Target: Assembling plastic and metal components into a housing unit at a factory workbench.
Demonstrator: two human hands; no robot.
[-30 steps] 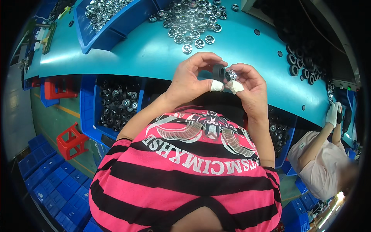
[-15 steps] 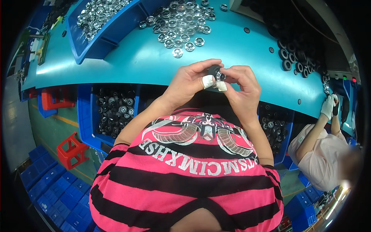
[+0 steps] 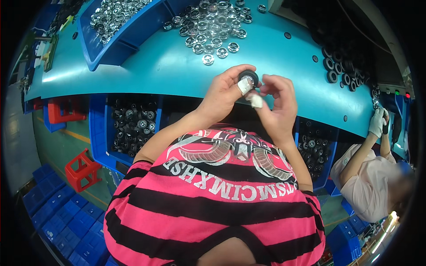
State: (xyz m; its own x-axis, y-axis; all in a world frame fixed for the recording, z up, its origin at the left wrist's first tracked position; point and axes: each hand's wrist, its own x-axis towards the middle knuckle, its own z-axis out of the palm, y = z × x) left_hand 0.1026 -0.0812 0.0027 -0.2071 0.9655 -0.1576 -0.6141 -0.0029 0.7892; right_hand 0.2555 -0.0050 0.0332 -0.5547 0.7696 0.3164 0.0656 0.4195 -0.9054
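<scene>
My left hand [image 3: 223, 94] pinches a small wheel [image 3: 249, 76] between thumb and fingers, just over the table's near edge. This wheel has a black tyre around a shiny hub, and its face is turned up toward me. Close on its right is my right hand [image 3: 280, 104], with fingers curled and the thumb apart from them. I see nothing between those fingers, though they are slightly blurred. White tape wraps both thumbs. Beyond my hands, a pile of clear and silvery wheel hubs [image 3: 216, 42] lies on the turquoise table [image 3: 164, 80].
A blue bin [image 3: 116, 55] of hubs stands at the far left. Black tyres [image 3: 332, 76] lie heaped on the right. Below the table edge are bins of black wheels [image 3: 133, 124] [image 3: 313, 150]. A red stool [image 3: 83, 170] stands at left; a gloved co-worker [image 3: 366, 177] works at right.
My right hand has come off the wheel and its fingers have parted. The wheel stays in my left hand, turned so its face shows more.
</scene>
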